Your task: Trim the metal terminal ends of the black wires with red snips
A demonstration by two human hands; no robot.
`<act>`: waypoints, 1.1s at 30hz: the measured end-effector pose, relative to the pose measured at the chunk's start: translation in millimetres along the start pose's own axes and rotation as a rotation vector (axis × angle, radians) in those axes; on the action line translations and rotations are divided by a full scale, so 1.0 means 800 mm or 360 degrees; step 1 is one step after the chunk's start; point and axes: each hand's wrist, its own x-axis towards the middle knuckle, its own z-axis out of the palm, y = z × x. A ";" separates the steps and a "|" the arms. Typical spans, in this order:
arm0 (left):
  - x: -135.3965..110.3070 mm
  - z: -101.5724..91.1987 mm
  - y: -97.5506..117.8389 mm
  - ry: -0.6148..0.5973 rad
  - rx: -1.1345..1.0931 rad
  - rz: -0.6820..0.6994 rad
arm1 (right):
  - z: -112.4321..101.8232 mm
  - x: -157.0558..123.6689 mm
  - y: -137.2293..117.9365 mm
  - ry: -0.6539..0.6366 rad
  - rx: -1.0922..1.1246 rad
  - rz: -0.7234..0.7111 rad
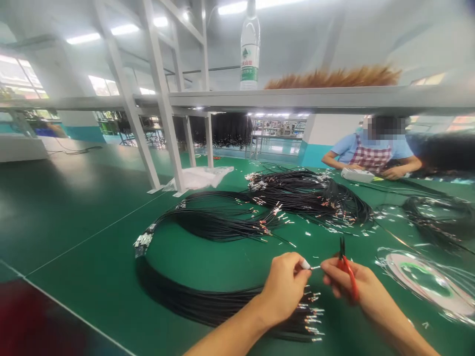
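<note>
Our left hand (285,284) is closed to a pinch, thumb and fingertips on a wire end (315,267), its tip poking out toward our right hand (356,284). Right hand is curled round red-handled snips (347,274), dark blades pointing up and away; its thumb and fingers sit right by the wire tip, can't tell if they grip it too.

We see the front bundle (196,298) of black wires on the green counter (92,217), curving from pale connectors (143,242) at left to loose ends just below our left hand. Second bundle (217,226) lies behind it, bigger wire pile (297,185) beyond, with pale scraps around. To our right: flat pinkish reel (401,268), dark coil (426,217) behind it.

Across the counter, a person in a checked apron (373,157) has hands near a white box (356,175). Clear plastic bag (208,177) by the rack posts; bottle (249,54) up on the shelf (297,99).
</note>
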 end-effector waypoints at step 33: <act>0.000 -0.015 0.019 -0.0290 -0.0821 -0.0701 | 0.027 -0.034 0.003 0.0225 -0.0438 -0.0686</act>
